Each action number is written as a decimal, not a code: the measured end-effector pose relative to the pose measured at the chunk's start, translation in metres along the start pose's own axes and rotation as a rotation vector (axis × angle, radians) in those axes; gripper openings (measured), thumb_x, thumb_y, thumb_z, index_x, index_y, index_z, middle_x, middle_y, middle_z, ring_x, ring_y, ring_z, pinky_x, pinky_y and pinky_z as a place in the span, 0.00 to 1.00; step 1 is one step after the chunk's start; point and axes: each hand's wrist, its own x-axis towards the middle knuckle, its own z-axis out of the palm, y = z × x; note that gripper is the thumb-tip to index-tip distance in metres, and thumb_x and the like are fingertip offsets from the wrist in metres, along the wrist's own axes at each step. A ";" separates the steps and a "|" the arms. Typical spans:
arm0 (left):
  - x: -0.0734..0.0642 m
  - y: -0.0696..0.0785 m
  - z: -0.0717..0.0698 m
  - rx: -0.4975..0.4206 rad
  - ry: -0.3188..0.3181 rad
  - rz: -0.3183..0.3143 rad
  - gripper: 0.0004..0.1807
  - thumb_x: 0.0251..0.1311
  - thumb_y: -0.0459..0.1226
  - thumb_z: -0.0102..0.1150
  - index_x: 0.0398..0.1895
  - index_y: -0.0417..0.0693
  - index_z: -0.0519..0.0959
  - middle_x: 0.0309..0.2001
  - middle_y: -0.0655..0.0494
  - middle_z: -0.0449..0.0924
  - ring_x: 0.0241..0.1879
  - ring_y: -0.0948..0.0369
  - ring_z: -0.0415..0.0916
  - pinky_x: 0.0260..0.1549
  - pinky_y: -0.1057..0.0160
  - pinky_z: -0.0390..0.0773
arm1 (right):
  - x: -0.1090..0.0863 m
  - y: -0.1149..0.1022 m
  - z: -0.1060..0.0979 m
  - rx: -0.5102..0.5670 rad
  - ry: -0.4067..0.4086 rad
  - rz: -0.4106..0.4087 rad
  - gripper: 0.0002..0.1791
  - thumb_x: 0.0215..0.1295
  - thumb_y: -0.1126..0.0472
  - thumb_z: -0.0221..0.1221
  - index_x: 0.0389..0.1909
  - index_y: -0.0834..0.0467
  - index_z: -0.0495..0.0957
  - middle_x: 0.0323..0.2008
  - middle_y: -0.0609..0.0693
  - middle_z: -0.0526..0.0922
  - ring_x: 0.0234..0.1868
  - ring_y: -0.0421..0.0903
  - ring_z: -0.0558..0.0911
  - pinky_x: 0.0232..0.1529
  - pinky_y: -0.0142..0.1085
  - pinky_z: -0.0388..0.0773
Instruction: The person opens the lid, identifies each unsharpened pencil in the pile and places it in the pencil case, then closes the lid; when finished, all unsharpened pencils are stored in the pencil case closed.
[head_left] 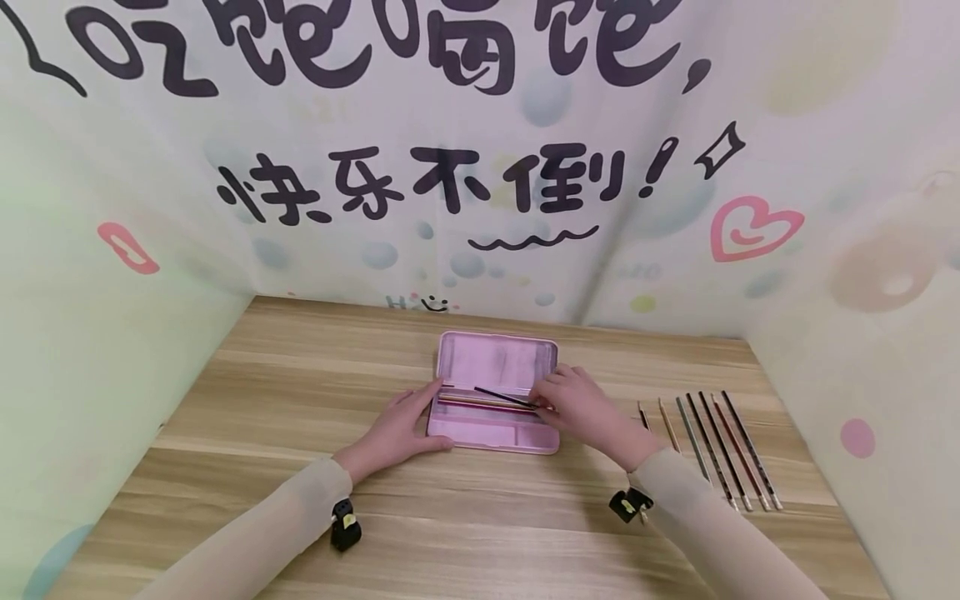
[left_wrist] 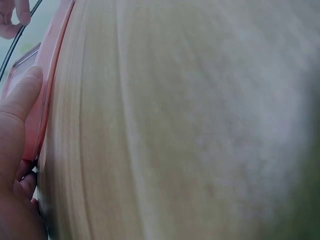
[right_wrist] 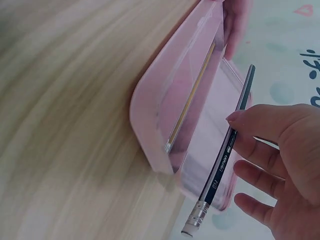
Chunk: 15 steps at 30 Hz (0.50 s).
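Note:
A pink pencil case (head_left: 467, 432) lies open on the table, lid tilted back. My left hand (head_left: 393, 433) holds its left end, the thumb (left_wrist: 27, 92) along the front wall and the fingers at the side. Between thumb and fingertips, my right hand (head_left: 581, 412) pinches a dark pencil (right_wrist: 218, 167) with a silver ferrule and white eraser. This pencil hangs slantwise above the case's right part. Inside the long compartment lie pencils, among them a yellowish pencil (right_wrist: 192, 100); in the head view a dark red pencil (head_left: 480, 404) shows too.
On the wooden table (head_left: 480, 533), right of my right hand, several pencils (head_left: 720, 450) lie side by side in a slanted row. My right forearm partly covers those nearest it. A printed cloth wall (head_left: 420, 267) stands behind the table, with side walls left and right.

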 end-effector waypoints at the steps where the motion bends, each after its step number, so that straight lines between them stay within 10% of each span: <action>1: 0.000 0.000 0.000 0.003 0.000 0.000 0.57 0.59 0.54 0.75 0.82 0.38 0.54 0.77 0.37 0.63 0.75 0.43 0.64 0.80 0.41 0.50 | 0.003 -0.001 0.001 0.007 -0.006 -0.006 0.08 0.59 0.65 0.74 0.37 0.54 0.85 0.35 0.44 0.87 0.41 0.48 0.77 0.45 0.45 0.75; 15: -0.001 -0.002 0.000 0.023 0.004 0.010 0.58 0.59 0.54 0.74 0.83 0.39 0.54 0.77 0.37 0.63 0.75 0.43 0.64 0.79 0.41 0.50 | 0.035 -0.009 0.023 0.020 -0.060 -0.082 0.06 0.61 0.63 0.73 0.35 0.54 0.85 0.35 0.45 0.88 0.43 0.48 0.79 0.51 0.45 0.77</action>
